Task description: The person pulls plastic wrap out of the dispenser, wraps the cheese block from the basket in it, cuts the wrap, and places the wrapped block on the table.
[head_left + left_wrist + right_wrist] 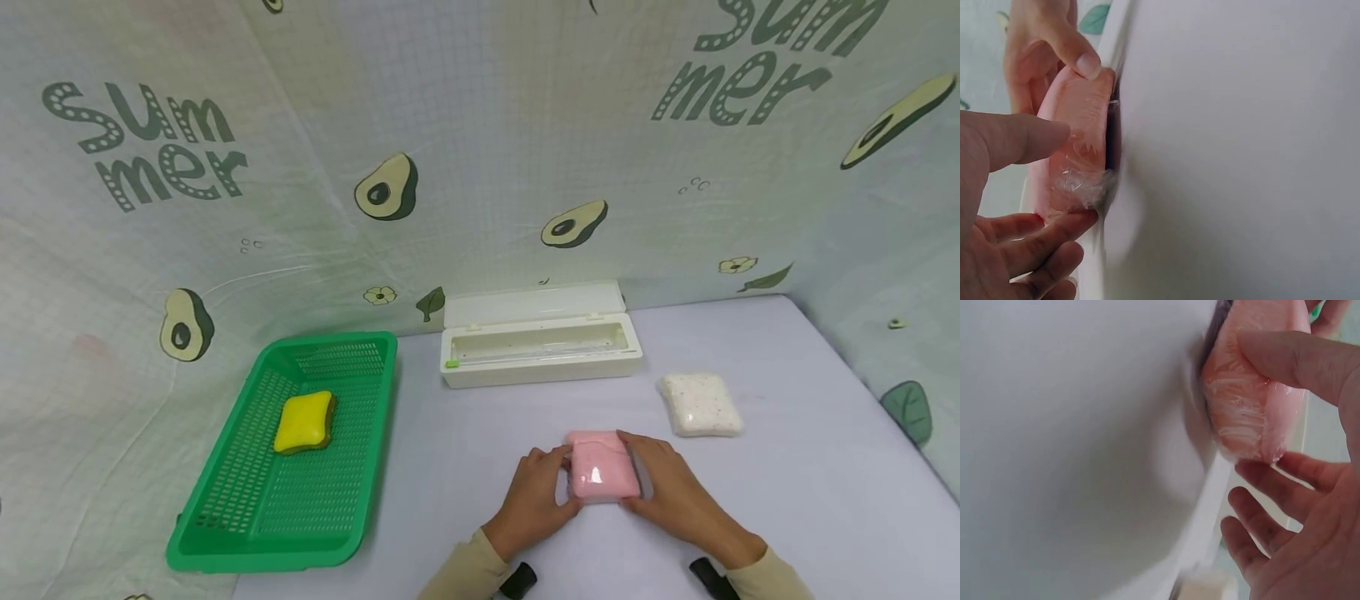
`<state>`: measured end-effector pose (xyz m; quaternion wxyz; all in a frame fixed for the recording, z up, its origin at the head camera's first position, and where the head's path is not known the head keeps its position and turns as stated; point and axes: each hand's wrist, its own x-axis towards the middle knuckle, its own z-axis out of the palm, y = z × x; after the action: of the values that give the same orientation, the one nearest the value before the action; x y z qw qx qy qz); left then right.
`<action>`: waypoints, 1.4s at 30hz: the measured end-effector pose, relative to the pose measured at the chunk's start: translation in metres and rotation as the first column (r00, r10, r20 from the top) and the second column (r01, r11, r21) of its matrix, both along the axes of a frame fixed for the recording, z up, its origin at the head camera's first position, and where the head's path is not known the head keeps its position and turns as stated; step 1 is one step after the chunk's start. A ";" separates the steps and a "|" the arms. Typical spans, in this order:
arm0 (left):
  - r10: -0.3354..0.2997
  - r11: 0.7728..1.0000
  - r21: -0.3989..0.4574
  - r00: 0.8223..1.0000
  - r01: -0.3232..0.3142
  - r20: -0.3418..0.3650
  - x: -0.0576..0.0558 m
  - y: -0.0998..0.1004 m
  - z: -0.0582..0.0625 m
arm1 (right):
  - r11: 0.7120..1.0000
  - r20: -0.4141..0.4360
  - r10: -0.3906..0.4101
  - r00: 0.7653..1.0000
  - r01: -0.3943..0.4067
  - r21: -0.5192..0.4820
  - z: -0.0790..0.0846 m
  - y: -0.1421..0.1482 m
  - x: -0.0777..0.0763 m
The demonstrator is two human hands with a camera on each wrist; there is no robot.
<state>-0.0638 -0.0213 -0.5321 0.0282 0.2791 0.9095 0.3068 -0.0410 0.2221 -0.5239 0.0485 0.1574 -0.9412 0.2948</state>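
Observation:
A pink sponge [602, 468] with a shiny clear plastic film around it lies on the table in front of me. From the left, my left hand [534, 502] holds it between thumb and fingers. My right hand [672, 492] grips its right side, the thumb at the near edge and the fingertips at the far corner. In the left wrist view the film [1079, 181] is bunched and wrinkled at the sponge's end. A dark layer shows along the underside of the sponge [1244, 394] in the right wrist view.
A white speckled sponge [701, 405] lies to the right. Behind my hands stands a white cling film dispenser [540, 371], its lid [536, 303] raised. At left, a green basket [363, 500] holds a yellow sponge [303, 422]. A patterned cloth [480, 125] hangs behind the table.

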 end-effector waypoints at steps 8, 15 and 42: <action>-0.122 0.991 -0.046 0.993 0.122 0.005 0.006 0.041 0.005 | 0.999 -0.138 -0.014 0.990 0.018 0.029 -0.009 0.048 0.016; -0.236 0.962 -0.146 0.972 0.232 -0.013 0.006 0.077 0.002 | 0.998 -0.173 -0.033 0.984 0.042 0.047 -0.017 0.087 0.028; -0.336 0.890 -0.335 0.942 0.310 -0.021 0.000 0.148 0.005 | 0.988 -0.099 -0.120 0.988 0.129 0.081 -0.015 0.154 0.040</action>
<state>-0.0637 0.1264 -0.5271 0.0888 0.4297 0.8889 0.1315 -0.0012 0.3766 -0.5388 0.1039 0.1139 -0.9579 0.2421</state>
